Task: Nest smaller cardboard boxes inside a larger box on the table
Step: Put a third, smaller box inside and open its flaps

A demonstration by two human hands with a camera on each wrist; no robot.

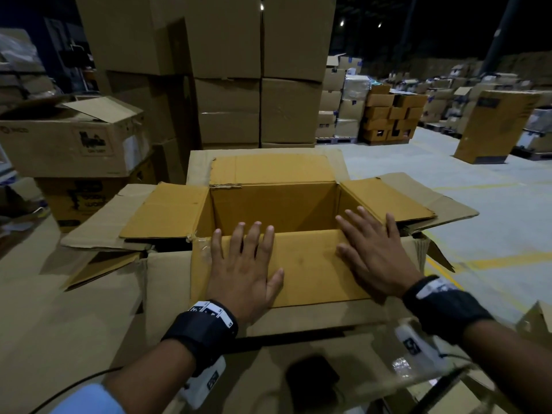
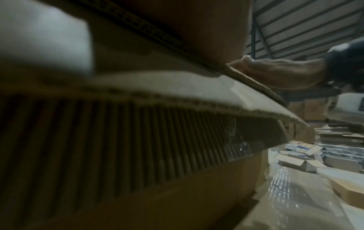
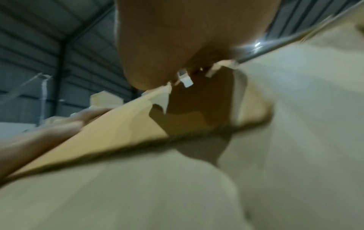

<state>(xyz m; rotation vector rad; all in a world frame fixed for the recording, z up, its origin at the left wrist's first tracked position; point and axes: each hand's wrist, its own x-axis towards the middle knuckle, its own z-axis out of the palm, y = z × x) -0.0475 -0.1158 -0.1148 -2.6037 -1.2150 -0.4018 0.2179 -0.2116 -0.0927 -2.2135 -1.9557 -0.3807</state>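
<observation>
A smaller yellow-brown cardboard box [image 1: 274, 204] sits nested inside a larger tan box [image 1: 167, 282] on the table, all flaps spread outward. Its inside looks empty as far as I can see. My left hand [image 1: 243, 264] lies flat with straight fingers on the near flap [image 1: 307, 267] of the inner box. Further right on the same flap my right hand [image 1: 370, 249] presses flat, fingers spread. The left wrist view shows corrugated flap edges [image 2: 177, 109] close up and the right hand [image 2: 275, 71] beyond. Blurred, the right wrist view shows the yellow flap [image 3: 102, 132] and my left hand [image 3: 39, 140].
Tall stacks of cardboard boxes [image 1: 260, 70] stand just behind the open box. More boxes [image 1: 71, 138] are piled at the left. To the right lies grey warehouse floor [image 1: 448, 180] with yellow lines, pallets of boxes [image 1: 391, 115] and a leaning tall carton [image 1: 495, 127].
</observation>
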